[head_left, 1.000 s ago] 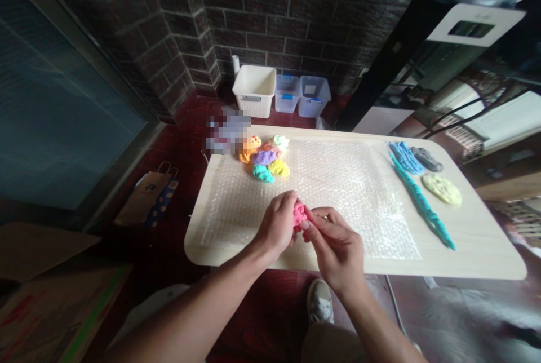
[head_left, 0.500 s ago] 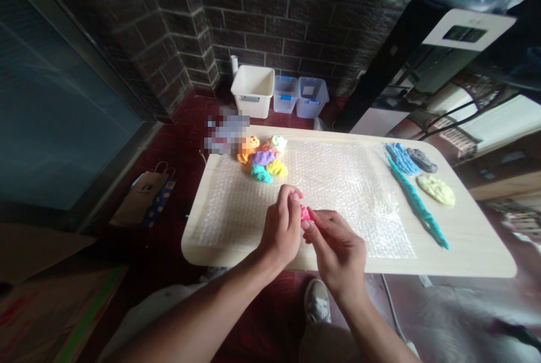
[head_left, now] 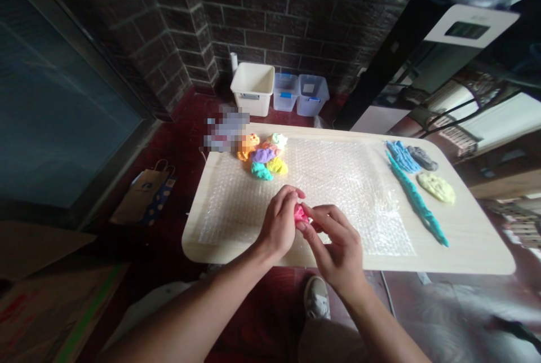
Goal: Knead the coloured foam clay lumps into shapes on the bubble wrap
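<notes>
A small lump of pink modelling clay (head_left: 301,214) is held between my two hands, above the near part of the bubble wrap (head_left: 333,177). My left hand (head_left: 279,219) is closed round its left side, fingers curled over. From the right, my right hand (head_left: 337,240) pinches the clay between thumb and fingertips. Beyond my hands lie soft clay lumps: orange (head_left: 247,147), purple (head_left: 262,155), yellow (head_left: 277,166), teal (head_left: 261,171) and pale green-white (head_left: 279,140). Part of the pink clay is hidden by my fingers.
On the table's (head_left: 473,239) right side lie a long teal clay roll (head_left: 416,199), a blue clay piece (head_left: 403,156), a grey one (head_left: 422,158) and a pale yellow one (head_left: 436,187). Past the far edge stand a white basket (head_left: 253,89) and two clear bins (head_left: 313,96). A paper bag (head_left: 141,197) is left.
My right hand's fingers have shifted and lifted slightly around the pink clay, and more of the lump shows. My left hand keeps its hold almost in place.
</notes>
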`<action>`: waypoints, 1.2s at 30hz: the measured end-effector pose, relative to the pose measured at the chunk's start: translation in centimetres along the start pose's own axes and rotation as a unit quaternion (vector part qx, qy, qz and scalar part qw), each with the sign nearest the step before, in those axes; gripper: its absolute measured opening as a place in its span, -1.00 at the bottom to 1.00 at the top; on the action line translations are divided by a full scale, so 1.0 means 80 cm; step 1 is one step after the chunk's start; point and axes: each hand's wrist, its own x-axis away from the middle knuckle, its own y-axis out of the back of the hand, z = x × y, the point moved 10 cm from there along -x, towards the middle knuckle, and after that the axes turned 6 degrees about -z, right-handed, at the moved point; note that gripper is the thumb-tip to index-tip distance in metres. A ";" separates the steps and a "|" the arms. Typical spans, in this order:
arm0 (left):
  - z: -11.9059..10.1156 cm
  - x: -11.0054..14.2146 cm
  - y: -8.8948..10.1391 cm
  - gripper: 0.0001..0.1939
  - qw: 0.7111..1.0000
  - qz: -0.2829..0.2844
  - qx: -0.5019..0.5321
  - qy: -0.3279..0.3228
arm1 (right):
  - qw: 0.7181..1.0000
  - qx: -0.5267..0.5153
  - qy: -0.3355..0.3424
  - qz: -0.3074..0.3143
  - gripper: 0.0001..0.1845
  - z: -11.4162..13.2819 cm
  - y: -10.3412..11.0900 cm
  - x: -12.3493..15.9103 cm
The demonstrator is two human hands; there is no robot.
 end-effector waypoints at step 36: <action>0.016 0.006 -0.022 -0.45 0.997 0.056 0.035 0.043 | 0.999 0.035 0.004 -0.036 -0.72 0.008 0.003 0.003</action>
